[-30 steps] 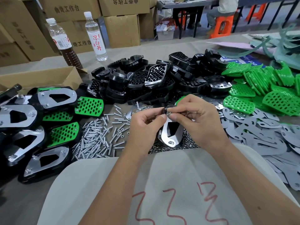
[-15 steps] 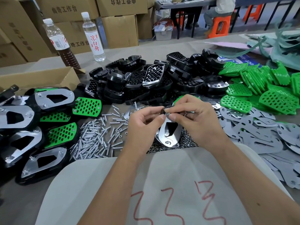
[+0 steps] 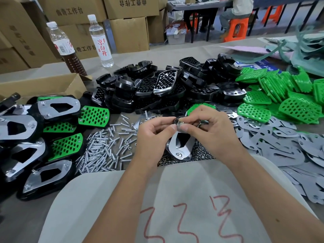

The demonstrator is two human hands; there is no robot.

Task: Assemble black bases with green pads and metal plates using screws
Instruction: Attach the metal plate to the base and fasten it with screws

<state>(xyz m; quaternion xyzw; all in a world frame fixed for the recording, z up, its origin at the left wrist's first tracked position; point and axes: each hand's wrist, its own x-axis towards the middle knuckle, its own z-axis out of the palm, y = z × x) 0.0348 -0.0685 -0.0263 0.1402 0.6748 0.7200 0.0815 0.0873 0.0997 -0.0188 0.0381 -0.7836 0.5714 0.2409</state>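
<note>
Holding one part-built assembly at frame centre: left hand and right hand both pinch its upper end, fingers curled, thumbs meeting; its metal plate faces up over a black base. Loose screws lie on the desk left of centre. Black bases heaped upper centre. Green pads upper right. Metal plates at right. Finished units at left.

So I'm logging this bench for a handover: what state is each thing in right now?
Left hand: pinches the piece's top.
Right hand: pinches the same end.
Held assembly: plate on, lower screw in.
Finished units: plates fitted, lying flat.
Water bottle: capped, upright.
Tea bottle: capped, upright.
</note>
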